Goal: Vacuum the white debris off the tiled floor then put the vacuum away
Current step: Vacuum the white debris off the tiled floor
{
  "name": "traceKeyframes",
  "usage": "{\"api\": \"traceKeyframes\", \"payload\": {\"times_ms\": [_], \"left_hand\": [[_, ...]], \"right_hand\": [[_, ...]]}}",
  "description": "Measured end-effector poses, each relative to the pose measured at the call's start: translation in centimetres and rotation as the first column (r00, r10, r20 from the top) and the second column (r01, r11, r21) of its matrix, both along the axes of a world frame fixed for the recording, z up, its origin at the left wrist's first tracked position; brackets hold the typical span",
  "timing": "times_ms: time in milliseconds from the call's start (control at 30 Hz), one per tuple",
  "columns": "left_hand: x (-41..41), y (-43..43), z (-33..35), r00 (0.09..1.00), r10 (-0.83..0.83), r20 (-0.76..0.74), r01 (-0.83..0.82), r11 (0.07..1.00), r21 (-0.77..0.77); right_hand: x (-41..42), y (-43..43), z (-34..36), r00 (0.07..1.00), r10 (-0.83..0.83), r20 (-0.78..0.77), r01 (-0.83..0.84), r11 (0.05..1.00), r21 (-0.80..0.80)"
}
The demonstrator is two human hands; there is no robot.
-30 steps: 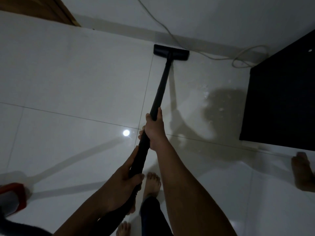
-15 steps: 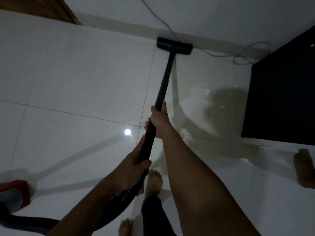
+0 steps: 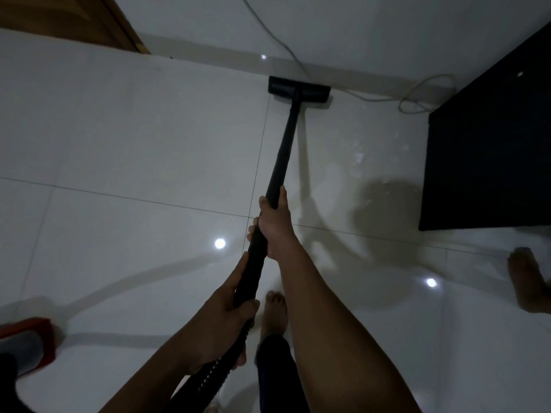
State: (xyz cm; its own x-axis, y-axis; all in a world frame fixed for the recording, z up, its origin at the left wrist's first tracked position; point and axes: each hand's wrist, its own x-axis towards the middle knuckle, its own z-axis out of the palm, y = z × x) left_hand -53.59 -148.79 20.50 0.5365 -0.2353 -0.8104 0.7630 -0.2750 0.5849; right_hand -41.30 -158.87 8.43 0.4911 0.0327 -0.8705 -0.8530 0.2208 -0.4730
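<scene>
Gripping the long black vacuum wand (image 3: 286, 144), the right hand (image 3: 272, 225) wraps its middle, the left hand (image 3: 226, 317) its hose end; its flat nozzle (image 3: 299, 89) sits at the skirting (image 3: 208, 56), white debris flecks (image 3: 357, 158) lying rightward on glossy floor tiles (image 3: 149, 144).

The glossy white tiled floor (image 3: 134, 138) carried the black floor head (image 3: 299, 90) close against the foot of the far wall, with a pale cable (image 3: 417, 98) looped on the tiles beside a black cabinet (image 3: 489, 150). Flecks of white debris (image 3: 359, 158) lay between the floor head and the cabinet. A red vacuum body (image 3: 29, 341) sat at the near left, and a bare foot (image 3: 275, 311) stood on the tiles.
</scene>
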Motion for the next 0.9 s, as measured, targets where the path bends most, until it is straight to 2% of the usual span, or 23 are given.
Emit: {"api": "traceKeyframes", "payload": {"times_ms": [200,300,633,900], "left_hand": [[-8.1,2.0,2.0,0.998,-0.029,0.062,0.033,0.997,-0.065],[-13.5,3.5,2.7,0.991,-0.07,0.117,0.075,0.996,-0.039],[-32.7,7.2,6.1,0.962,-0.228,0.15,0.242,0.967,-0.08],[-39.8,6.1,4.8,0.946,-0.269,0.183,0.295,0.946,-0.135]], "right_hand": [[-8.8,1.3,2.2,0.999,-0.035,0.005,0.035,0.998,-0.043],[-14.7,2.4,3.1,0.997,-0.077,0.012,0.078,0.995,-0.067],[-36.9,5.0,5.3,0.97,-0.242,-0.028,0.239,0.968,-0.078],[-46.2,2.6,4.8,0.937,-0.34,-0.075,0.333,0.938,-0.099]]}}
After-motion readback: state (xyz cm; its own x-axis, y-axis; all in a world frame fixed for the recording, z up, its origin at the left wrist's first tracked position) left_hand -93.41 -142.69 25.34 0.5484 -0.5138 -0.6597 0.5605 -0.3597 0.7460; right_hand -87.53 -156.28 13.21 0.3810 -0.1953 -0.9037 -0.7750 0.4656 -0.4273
